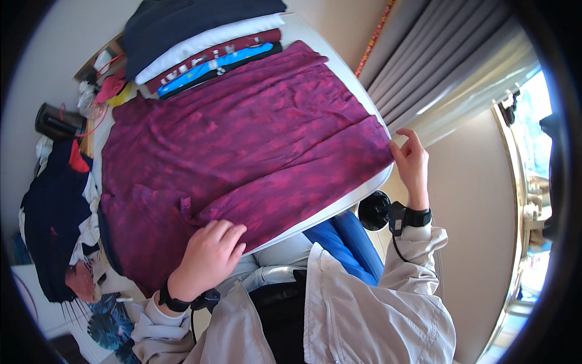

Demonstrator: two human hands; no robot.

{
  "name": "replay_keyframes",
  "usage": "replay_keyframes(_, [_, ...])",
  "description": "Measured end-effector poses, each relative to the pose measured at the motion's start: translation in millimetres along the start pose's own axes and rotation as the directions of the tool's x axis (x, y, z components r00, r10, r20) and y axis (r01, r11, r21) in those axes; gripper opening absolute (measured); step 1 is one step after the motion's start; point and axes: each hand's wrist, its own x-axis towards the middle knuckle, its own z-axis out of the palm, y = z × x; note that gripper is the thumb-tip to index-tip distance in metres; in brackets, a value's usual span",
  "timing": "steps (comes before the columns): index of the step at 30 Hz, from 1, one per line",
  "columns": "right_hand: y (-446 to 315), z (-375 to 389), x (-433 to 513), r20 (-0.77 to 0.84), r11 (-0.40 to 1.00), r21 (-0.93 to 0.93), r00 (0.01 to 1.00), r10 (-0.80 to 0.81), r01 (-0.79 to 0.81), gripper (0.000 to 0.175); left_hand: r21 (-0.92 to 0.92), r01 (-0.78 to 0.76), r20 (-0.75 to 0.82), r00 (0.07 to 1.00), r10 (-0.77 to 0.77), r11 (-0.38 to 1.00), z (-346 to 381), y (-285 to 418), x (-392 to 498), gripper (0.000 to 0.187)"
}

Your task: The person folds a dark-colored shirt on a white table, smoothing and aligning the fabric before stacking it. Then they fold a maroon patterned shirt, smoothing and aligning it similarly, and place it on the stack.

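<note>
A dark red and purple mottled shirt [254, 132] lies spread across the white table, with creases running along its length. My left hand [209, 252] is on the shirt's near side, beside a sleeve part, its fingers bent down onto the fabric. Whether it pinches any cloth is hidden under the fingers. At the table's right corner, my right hand [413, 166] has the shirt's hem corner at its thumb tip, the index finger curled above. Both wrists wear black straps with small devices.
Folded clothes [204, 41] are stacked at the table's far side. Left of the table hangs a heap of dark garments [57, 204], near a black container [59, 123]. A grey curtain [427, 50] is at the right. A bin with a black liner [374, 210] stands below the table's right corner.
</note>
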Motion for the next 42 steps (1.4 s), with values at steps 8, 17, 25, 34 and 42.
replay_keyframes(8, [-27.7, 46.8, -17.3, 0.383, 0.914, -0.213, 0.89, -0.247, 0.346, 0.063, 0.149, 0.36, -0.162, 0.928, -0.336, 0.921, -0.8, -20.1, -36.6, 0.083])
replay_keyframes(17, [-18.5, 38.9, -45.7, 0.375, 0.884, -0.337, 0.907, -0.189, 0.324, 0.067, 0.229, 0.526, -0.075, 0.849, -0.524, 0.819, 18.1, -33.4, -99.0, 0.09])
replay_keyframes(25, [-90.7, 41.6, -12.3, 0.383, 0.815, -0.052, 0.765, -0.518, 0.578, 0.062, 0.248, 0.379, -0.109, 0.925, -0.363, 0.891, -16.1, -26.3, -75.4, 0.083])
replay_keyframes(34, [-152.0, 75.2, -67.6, 0.719, 0.686, 0.324, 0.301, -0.626, 0.651, 0.058, 0.123, 0.41, -0.022, 0.912, -0.41, 0.904, -8.6, -24.4, -81.2, 0.085])
replay_keyframes(42, [-159.9, 73.4, 16.0, 0.611, 0.764, 0.324, 0.493, -0.619, 0.558, 0.037, 0.063, 0.426, -0.025, 0.905, -0.426, 0.902, -75.5, -84.2, -53.3, 0.058])
